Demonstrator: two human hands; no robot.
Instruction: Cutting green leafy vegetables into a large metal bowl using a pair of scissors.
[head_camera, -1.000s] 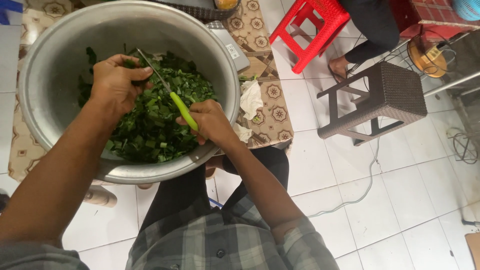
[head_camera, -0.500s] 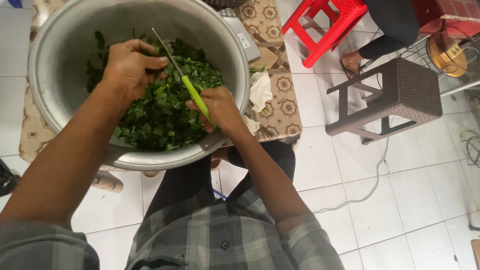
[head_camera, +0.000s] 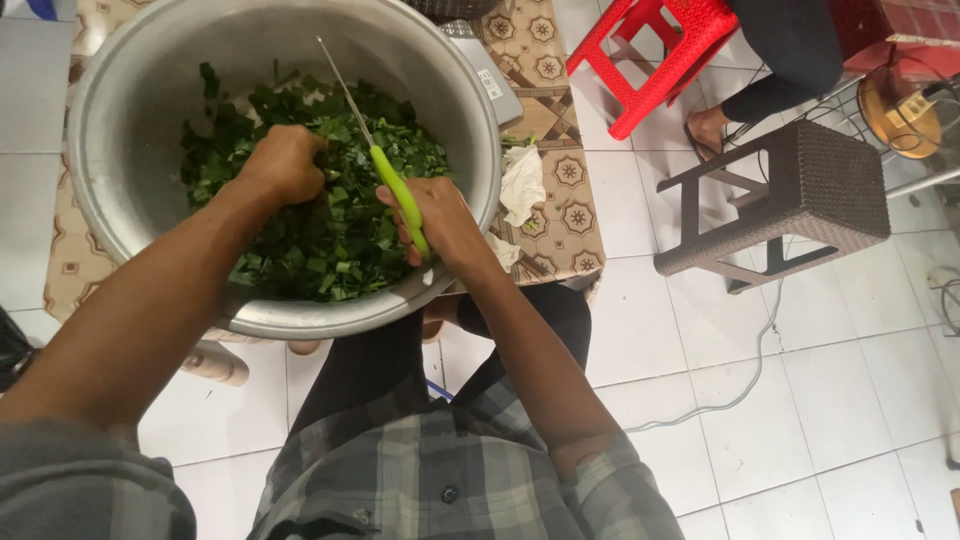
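A flat grey rectangular device with a small white label (head_camera: 491, 84) lies just right of the metal bowl (head_camera: 120, 180).

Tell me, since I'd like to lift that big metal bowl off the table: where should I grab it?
Grip the metal bowl by its rolled rim, one hand on each side, fingers hooked under the lip. The walls look smooth and rounded, with no handles in view. Chopped greens fill it, so keeping it level seems wise.

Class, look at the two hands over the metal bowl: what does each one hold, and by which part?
The right hand grips a knife by its green handle. The left hand is closed on chopped greens in the bowl.
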